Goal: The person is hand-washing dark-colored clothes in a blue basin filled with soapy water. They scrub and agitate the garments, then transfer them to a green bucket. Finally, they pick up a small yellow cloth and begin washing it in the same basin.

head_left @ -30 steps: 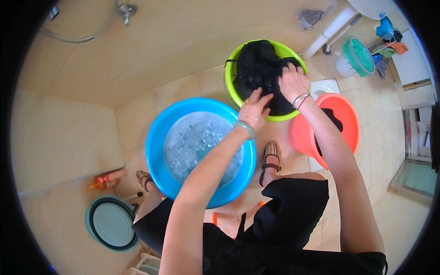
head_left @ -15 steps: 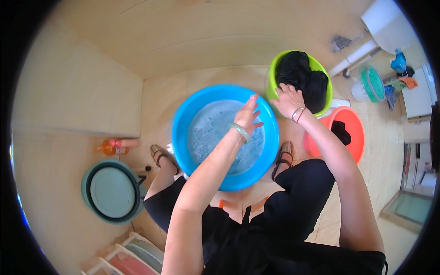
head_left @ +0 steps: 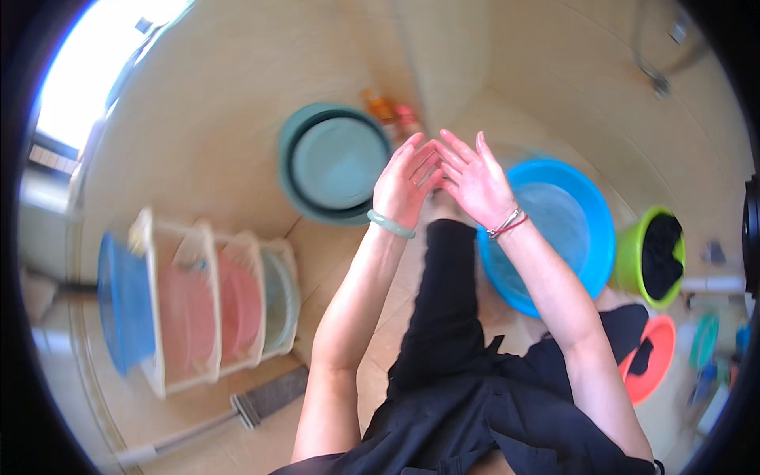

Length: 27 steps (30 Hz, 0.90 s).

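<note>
My left hand (head_left: 405, 184), with a pale green bangle at its wrist, is raised open with the palm up. Beside it my right hand (head_left: 480, 180), wearing thin bracelets, is open too, its fingers spread. Their fingertips come together or nearly so; I cannot tell if they touch. Neither holds anything. Just right of my right hand stands a blue basin (head_left: 603, 237) with cloudy, sudsy water (head_left: 558, 229). Behind and left of my left hand sits a grey-green folding basin (head_left: 291, 158) with a dark inner band.
An orange bottle (head_left: 379, 107) and a pink one (head_left: 408, 120) stand by the wall. At the left are a white rack (head_left: 211, 301) of basins and a flat mop (head_left: 273, 396). To the right, a green bucket (head_left: 631, 257) and a coral basin (head_left: 665, 356) hold black cloth.
My view has turned left, bringing the rack and mop into sight. My right hand has left the green bucket's rim, my left hand its place over the blue basin; both are now together.
</note>
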Tool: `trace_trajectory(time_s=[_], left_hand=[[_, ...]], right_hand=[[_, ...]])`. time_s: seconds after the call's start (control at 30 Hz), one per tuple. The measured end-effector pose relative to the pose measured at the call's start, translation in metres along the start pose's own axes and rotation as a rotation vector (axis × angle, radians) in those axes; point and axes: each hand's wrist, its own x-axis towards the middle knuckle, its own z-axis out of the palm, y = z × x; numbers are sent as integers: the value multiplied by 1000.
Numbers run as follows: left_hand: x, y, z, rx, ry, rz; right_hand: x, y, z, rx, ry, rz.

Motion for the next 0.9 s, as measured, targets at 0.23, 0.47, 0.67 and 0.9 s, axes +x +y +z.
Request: trace_trajectory(time_s=[0.23, 0.47, 0.67, 0.9], left_hand=[[-116, 120, -104, -84, 327, 393], [-188, 211, -160, -105, 482, 641], [-225, 267, -181, -135, 591, 846], [-218, 302, -243, -345, 545, 995]], right_hand=[[41, 132, 148, 72, -333, 288], [69, 213, 255, 63, -497, 441], [90, 248, 333, -148, -649, 454], [125, 285, 414, -713, -669, 225]])
